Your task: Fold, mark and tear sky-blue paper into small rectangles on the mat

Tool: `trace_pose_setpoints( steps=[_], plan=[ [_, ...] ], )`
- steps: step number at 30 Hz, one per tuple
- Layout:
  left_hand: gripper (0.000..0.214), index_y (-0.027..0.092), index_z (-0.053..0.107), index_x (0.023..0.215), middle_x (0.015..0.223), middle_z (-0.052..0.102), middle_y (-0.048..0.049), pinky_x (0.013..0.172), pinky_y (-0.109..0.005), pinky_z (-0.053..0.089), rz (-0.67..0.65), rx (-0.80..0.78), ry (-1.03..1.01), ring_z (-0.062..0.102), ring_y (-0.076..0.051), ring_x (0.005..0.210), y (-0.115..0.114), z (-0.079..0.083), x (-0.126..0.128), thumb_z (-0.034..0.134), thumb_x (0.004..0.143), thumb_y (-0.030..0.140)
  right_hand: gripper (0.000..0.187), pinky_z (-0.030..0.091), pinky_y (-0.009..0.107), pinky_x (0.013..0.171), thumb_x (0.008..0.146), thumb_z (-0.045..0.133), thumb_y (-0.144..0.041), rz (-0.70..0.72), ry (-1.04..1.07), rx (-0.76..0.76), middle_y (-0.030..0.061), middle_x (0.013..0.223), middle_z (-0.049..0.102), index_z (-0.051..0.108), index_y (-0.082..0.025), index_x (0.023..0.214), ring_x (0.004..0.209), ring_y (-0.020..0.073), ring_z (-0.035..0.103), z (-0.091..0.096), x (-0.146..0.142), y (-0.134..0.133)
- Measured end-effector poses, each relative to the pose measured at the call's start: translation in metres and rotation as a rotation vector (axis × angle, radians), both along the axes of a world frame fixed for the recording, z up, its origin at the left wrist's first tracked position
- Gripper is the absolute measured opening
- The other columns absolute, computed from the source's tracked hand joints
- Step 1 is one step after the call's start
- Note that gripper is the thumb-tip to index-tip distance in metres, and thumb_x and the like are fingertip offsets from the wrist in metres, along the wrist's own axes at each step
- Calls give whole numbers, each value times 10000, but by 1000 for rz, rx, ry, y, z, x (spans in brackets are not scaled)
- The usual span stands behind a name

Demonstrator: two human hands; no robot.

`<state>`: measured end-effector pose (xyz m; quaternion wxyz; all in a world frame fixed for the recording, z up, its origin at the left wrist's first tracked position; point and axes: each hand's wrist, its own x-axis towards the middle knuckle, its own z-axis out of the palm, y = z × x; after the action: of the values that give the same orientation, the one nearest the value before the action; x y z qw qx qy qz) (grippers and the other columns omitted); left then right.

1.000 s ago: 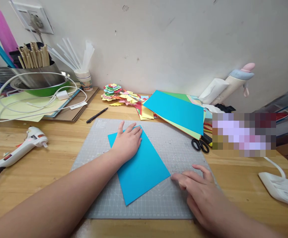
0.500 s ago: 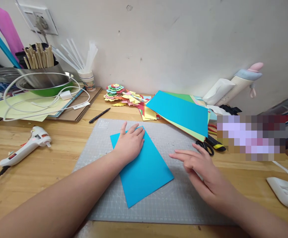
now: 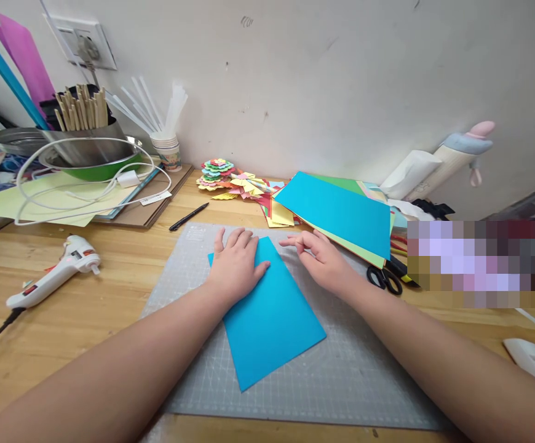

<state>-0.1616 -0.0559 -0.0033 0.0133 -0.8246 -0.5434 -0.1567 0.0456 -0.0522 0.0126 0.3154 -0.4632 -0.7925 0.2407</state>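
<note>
A sheet of blue paper (image 3: 274, 326), which looks folded, lies at a slant on the grey cutting mat (image 3: 350, 375). My left hand (image 3: 235, 261) rests flat on its upper left part, fingers spread and thumb out to the right. Just beyond the paper's upper right edge is my right hand (image 3: 320, 258), with its index finger pointing left and the other fingers partly curled. I see nothing held in it. Behind that hand, a stack of coloured paper topped by a blue sheet (image 3: 341, 212) overlaps the mat's far edge.
A white glue gun (image 3: 58, 274) and a black pen (image 3: 189, 216) lie on the left. Black-handled scissors (image 3: 384, 280) sit to the right by a cutter (image 3: 401, 271). At the back are a layered paper flower (image 3: 216, 175), paper cups with white sticks (image 3: 168, 151) and a steel pot (image 3: 90, 144).
My right hand has moved left and away from me, from beside the mat's right part to the paper's upper edge. My left hand stays on the paper, its thumb now more spread.
</note>
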Motion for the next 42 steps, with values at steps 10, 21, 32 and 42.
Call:
trace_pose_setpoints(
  steps=[10, 21, 32, 42],
  plan=[
    [337, 241, 624, 1144, 1246, 647, -53, 1150, -593, 57, -130, -54, -72, 456, -265, 1290, 2, 0, -3, 539, 895, 451, 143, 449, 485, 941, 818, 393, -139, 2, 208, -134, 59, 1011, 704, 371, -242, 722, 1147, 236, 617, -21, -11, 25],
    [309, 280, 648, 1139, 1266, 639, -33, 1161, -537, 22, -406, -126, -80, 446, -240, 1315, 0, 3, -3, 586, 875, 427, 240, 363, 482, 1055, 804, 620, -266, 169, 38, -202, 109, 1403, 501, 405, -251, 908, 1321, 240, 448, -10, 14, 13],
    [280, 258, 655, 1101, 1229, 660, -32, 1146, -567, -7, -428, -147, -97, 441, -262, 1321, 0, 3, -2, 622, 858, 393, 393, 327, 487, 1077, 731, 698, -272, 307, -148, -244, 95, 1474, 403, 396, -271, 983, 1353, 260, 378, -10, 25, 19],
    [277, 258, 650, 1103, 1222, 664, -25, 1141, -573, -10, -430, -156, -105, 436, -256, 1331, 0, 3, -2, 636, 850, 370, 307, 346, 463, 1055, 763, 683, -262, 316, 7, -307, 101, 1304, 550, 402, -247, 884, 1258, 234, 482, -11, 26, 39]
  ],
)
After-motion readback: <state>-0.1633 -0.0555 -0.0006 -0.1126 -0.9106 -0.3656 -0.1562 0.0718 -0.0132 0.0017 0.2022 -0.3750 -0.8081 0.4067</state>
